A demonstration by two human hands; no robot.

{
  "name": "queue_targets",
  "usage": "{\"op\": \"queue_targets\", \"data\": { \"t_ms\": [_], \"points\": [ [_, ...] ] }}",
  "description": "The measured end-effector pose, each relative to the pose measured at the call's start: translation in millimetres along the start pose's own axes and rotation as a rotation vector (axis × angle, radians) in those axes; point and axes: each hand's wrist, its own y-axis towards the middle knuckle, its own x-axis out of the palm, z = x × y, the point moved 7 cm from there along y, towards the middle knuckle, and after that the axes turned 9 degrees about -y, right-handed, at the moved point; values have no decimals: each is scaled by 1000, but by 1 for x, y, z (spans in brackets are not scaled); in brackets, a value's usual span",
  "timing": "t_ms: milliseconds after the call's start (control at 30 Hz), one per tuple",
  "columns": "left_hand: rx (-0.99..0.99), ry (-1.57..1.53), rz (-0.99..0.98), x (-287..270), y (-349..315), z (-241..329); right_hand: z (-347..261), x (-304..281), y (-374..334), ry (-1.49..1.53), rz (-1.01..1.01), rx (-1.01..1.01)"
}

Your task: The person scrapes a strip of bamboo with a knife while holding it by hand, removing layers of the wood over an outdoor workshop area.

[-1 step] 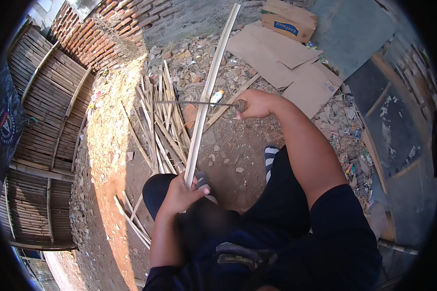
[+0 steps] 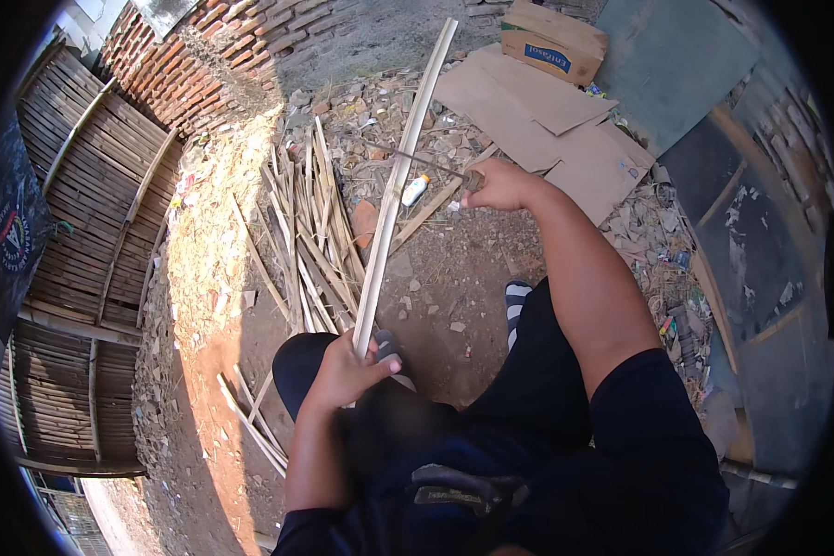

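Note:
A long pale split bamboo strip [image 2: 380, 246] slants away from me, its near end gripped by my left hand [image 2: 347, 371] beside my left knee. My right hand [image 2: 502, 185] is closed round the handle of a long knife [image 2: 443, 168]. Its narrow dark blade, seen almost edge-on, points left and slightly away, crossing the strip's upper half. Whether the edge touches the bamboo I cannot tell. Under the strip, a small white bottle with a yellow cap [image 2: 415, 190] lies on the ground.
Left of the strip lies a pile of split bamboo [image 2: 310, 222]. Flattened cardboard [image 2: 528, 97] and a cardboard box [image 2: 553, 44] are at the far right. Dark boards [image 2: 741, 232] lean along the right. A bamboo-slat panel [image 2: 93, 167] stands left; a brick wall [image 2: 185, 69] rises behind.
The knife's blade has gone from nearly level to tilted, its tip now farther away and crossing higher up the strip. The strip's far end sits slightly lower in view. My left hand keeps its hold.

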Motion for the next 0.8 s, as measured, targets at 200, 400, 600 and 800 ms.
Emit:
{"op": "queue_targets", "data": {
  "t_ms": [200,400,600,800],
  "points": [
    [46,-35,-23,-4,-7,10,35,-24,1,28,485,75],
    [12,-91,9,0,1,-2,-86,21,-45,-412,169,-318],
    [12,79,2,-3,3,-1,23,-6,6,80,314,93],
    [56,49,-24,-4,-1,2,16,-17,-1,9,405,27]
  ]
}}
